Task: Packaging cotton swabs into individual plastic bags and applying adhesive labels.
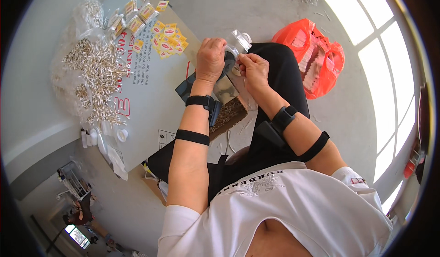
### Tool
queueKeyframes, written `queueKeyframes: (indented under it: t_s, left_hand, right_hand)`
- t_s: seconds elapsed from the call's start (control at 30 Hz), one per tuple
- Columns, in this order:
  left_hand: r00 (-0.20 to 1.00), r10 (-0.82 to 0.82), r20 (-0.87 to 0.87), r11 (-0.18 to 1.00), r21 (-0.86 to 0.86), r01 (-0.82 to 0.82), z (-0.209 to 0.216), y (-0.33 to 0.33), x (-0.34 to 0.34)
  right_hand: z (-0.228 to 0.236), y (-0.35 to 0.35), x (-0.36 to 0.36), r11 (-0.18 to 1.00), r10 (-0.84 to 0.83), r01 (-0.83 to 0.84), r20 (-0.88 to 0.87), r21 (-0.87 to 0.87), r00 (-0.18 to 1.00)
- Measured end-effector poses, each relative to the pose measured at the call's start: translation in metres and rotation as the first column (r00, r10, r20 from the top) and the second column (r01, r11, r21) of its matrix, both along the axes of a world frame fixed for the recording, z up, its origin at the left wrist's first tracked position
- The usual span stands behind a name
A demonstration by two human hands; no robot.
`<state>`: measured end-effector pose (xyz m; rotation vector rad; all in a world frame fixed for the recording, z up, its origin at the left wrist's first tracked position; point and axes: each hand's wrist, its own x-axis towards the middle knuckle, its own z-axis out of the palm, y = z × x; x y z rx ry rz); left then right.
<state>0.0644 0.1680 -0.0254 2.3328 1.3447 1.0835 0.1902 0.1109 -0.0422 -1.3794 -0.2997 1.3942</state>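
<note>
Table (149, 105), covered in pale printed film, fills the left of the view; the wearer sits at its right side. Floor (215, 5) beyond, with thin pale scraps.

Containers, largest first. Clear plastic bag (59, 76) on the table's far left: slack, with a big heap of cotton swabs (103, 85) in it and beside it on the film. Red plastic bag (289, 31) on the floor, right of the wearer's knee: mouth open, pale pinkish bundles (316, 66) stacked inside. Open cardboard box (237, 119) below the hands: many fine brownish pieces inside (too small to identify); a dark, glossy panel (224, 89) covers part of it.

Hands meet above the box. Right hand (254, 69): thumb and forefinger pinch the near lower edge of a clear plastic piece (238, 40), whose bulk stands just beyond the fingertips. Left hand (211, 57): curled just left of the plastic, back of the hand up; fingertips hidden, so I cannot tell what it grips. A white strip (231, 50) curves between the two hands.

Smaller items, far end of the table: clear-wrapped swab packs (136, 24) in a loose group; yellow cards (169, 41) scattered, overlapping, just right of them.
</note>
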Motion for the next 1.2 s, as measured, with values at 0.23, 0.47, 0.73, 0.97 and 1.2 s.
queueKeyframes:
  t_s: [0.23,0.47,0.73,0.97,1.2]
  left_hand:
    - [0.999,-0.038,-0.035,0.999,-0.004,0.038,0.0,-0.003,-0.004]
    - [0.998,-0.058,-0.022,0.998,-0.041,0.057,0.003,-0.005,-0.011]
    - [0.998,-0.061,0.03,0.994,-0.085,0.064,0.0,-0.006,-0.01]
    - [0.993,0.05,0.103,0.964,-0.264,-0.021,0.012,-0.004,-0.015]
    - [0.988,0.146,-0.06,0.846,-0.51,-0.156,0.02,-0.002,-0.021]
  right_hand:
    - [0.001,-0.004,0.001,0.999,0.035,-0.035,0.029,-0.008,0.999]
    - [0.007,-0.008,0.002,1.0,0.003,-0.003,0.011,0.007,1.0]
    - [0.01,-0.009,0.007,1.0,0.024,-0.024,-0.047,-0.003,0.999]
    - [0.009,-0.011,-0.005,0.995,0.059,-0.067,-0.098,-0.077,0.993]
    - [0.014,-0.022,-0.014,0.99,0.126,-0.132,-0.115,-0.051,0.985]
